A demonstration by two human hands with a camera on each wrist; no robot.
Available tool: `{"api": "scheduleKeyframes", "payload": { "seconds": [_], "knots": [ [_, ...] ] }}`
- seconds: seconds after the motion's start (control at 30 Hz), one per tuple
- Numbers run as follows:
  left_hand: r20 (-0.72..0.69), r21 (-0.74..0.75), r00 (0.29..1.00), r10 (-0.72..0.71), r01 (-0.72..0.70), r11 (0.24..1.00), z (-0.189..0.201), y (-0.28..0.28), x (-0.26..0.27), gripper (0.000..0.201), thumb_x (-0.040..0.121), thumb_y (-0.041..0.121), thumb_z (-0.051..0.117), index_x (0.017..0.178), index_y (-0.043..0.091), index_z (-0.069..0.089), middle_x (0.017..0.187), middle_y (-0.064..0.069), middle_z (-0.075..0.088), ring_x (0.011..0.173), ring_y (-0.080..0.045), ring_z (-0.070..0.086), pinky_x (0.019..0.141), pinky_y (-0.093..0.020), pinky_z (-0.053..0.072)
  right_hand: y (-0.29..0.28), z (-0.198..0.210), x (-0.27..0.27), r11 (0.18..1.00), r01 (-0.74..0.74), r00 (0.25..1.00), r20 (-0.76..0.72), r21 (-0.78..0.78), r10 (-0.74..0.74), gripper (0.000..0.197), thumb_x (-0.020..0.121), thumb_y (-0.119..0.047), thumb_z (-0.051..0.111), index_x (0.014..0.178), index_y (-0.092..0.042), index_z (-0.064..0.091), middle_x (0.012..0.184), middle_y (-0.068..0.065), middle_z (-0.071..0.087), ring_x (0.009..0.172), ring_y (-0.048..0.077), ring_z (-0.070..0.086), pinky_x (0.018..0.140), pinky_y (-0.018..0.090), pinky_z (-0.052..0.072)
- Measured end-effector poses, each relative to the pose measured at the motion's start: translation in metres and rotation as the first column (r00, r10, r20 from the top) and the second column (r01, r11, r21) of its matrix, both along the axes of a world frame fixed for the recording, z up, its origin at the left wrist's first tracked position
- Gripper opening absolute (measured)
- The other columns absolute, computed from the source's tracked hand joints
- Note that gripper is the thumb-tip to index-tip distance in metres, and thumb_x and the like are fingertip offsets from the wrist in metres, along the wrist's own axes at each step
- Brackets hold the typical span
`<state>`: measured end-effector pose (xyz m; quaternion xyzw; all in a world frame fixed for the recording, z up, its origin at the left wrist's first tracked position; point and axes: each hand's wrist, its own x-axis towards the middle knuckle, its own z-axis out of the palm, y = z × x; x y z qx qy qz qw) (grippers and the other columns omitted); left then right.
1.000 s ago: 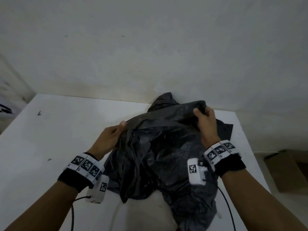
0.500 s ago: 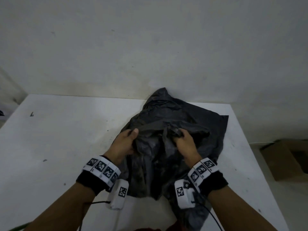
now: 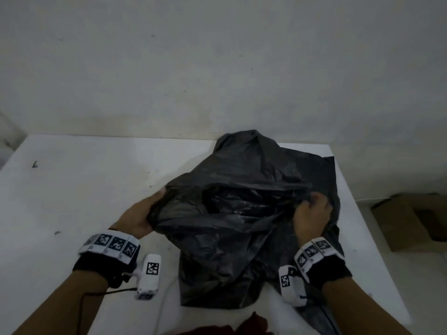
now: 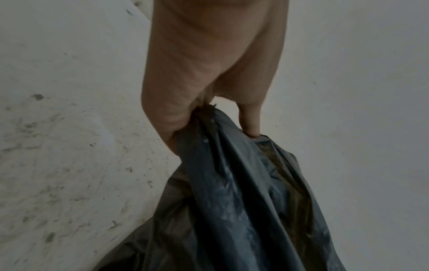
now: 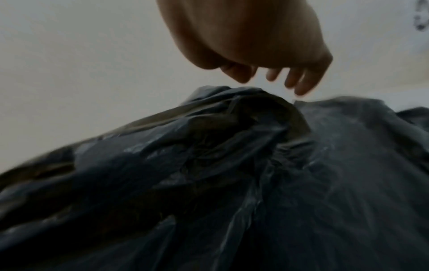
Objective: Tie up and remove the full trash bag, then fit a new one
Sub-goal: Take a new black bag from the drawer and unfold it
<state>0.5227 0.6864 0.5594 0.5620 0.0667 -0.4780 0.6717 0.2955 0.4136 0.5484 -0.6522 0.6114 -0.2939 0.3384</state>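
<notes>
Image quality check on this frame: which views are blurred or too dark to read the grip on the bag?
Head view: dim but sharp enough; both hands at the black trash bag, mouth spread. Left wrist view: dark, mildly soft; left hand plainly pinches the bag edge. Right wrist view: heavy motion blur, underexposed; right hand fingers hang curled above the plastic, contact unreadable.

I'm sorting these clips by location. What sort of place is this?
Probably a bare utility or storage room, not a furnished kitchen: a plain white table against a scuffed, unpainted-looking wall, and a cardboard box on the floor beside it.
</notes>
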Motion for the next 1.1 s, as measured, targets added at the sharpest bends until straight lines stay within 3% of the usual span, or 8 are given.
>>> {"api": "scheduleKeyframes", "payload": {
  "seconds": [0.13,0.2,0.3,0.4,0.53,0.67,0.83,1.1],
  "knots": [
    [0.143,0.208,0.921,-0.361,0.329,0.921,0.005,-0.011,-0.015,0.090,0.047,0.063,0.083,0.112,0.002,0.068,0.112,-0.013,0.071,0.104,-0.028,0.067,0.083,-0.031,0.054,0.019,0.012,0.019,0.709,-0.559,0.822,-0.398,-0.429,0.407,0.079,0.073,-0.021,0.053,0.149,-0.018,0.031,0.155,0.015,0.027,0.142,0.038,0.024,0.109,0.053,0.028],
    [0.223,0.244,0.825,-0.519,0.468,0.849,0.010,-0.018,-0.020,0.097,0.043,0.072,0.080,0.116,0.010,0.068,0.115,-0.006,0.070,0.106,-0.024,0.067,0.091,-0.032,0.052,0.014,0.008,0.028,0.530,-0.807,0.535,-0.700,-0.259,0.473,0.087,0.079,-0.035,0.061,0.154,-0.029,0.017,0.162,0.008,0.010,0.148,0.038,0.007,0.112,0.059,0.020],
    [0.341,0.399,0.631,-0.697,0.574,0.715,0.018,-0.026,-0.024,0.086,0.055,0.069,0.077,0.126,0.025,0.055,0.123,0.007,0.061,0.108,-0.013,0.061,0.095,-0.027,0.048,-0.005,0.008,0.037,0.459,-0.881,0.144,-0.856,0.118,0.496,0.058,0.088,-0.053,0.056,0.141,-0.034,0.046,0.164,0.001,0.005,0.148,0.038,-0.005,0.113,0.063,0.013],
    [0.331,0.536,0.500,-0.800,0.598,0.596,0.016,-0.028,-0.026,0.066,0.060,0.053,0.081,0.113,0.028,0.050,0.108,0.014,0.054,0.093,0.003,0.052,0.074,-0.007,0.042,-0.024,0.004,0.033,0.478,-0.781,0.009,-0.758,0.401,0.652,0.052,0.087,-0.055,0.056,0.135,-0.035,0.050,0.163,-0.005,-0.001,0.148,0.037,-0.005,0.113,0.062,0.017],
    [0.225,0.709,0.403,-0.887,0.557,0.433,0.007,-0.016,-0.025,0.028,0.080,0.033,0.074,0.099,0.025,0.054,0.103,0.007,0.055,0.090,-0.007,0.054,0.073,-0.008,0.044,-0.023,-0.025,0.012,0.459,-0.756,0.066,-0.644,0.467,0.762,0.110,0.073,-0.053,0.073,0.152,-0.043,-0.003,0.159,-0.003,-0.025,0.136,0.036,0.038,0.103,0.047,0.043],
    [0.078,0.915,0.442,-0.894,0.324,0.240,-0.022,0.007,-0.022,0.093,0.070,0.069,0.067,0.140,0.016,0.036,0.138,-0.016,0.033,0.126,-0.034,0.038,0.104,-0.037,0.038,-0.011,-0.054,-0.012,0.542,-0.672,0.139,-0.633,0.504,0.761,0.127,0.070,-0.057,0.074,0.145,-0.044,-0.027,0.162,0.003,-0.011,0.127,0.038,0.048,0.098,0.046,0.048],
    [-0.029,0.688,0.723,-0.691,0.515,0.511,-0.024,0.007,-0.052,0.079,0.085,0.065,0.047,0.149,0.024,0.025,0.149,-0.008,0.038,0.128,-0.032,0.047,0.088,-0.039,0.050,0.013,-0.072,-0.039,0.621,-0.694,0.167,-0.757,0.364,0.631,0.090,0.086,-0.045,0.060,0.154,-0.032,0.003,0.142,0.010,0.038,0.114,0.034,0.056,0.093,0.043,0.048],
    [0.242,0.497,0.781,-0.575,0.410,0.765,0.033,-0.059,-0.058,0.035,0.089,0.035,0.063,0.118,0.015,0.058,0.111,-0.012,0.066,0.093,-0.031,0.066,0.078,-0.050,0.058,-0.040,0.029,-0.020,0.774,-0.606,0.720,-0.285,0.183,0.632,0.032,0.087,-0.015,0.050,0.115,-0.015,0.066,0.117,0.017,0.066,0.109,0.034,0.061,0.093,0.037,0.048]
  ]
}}
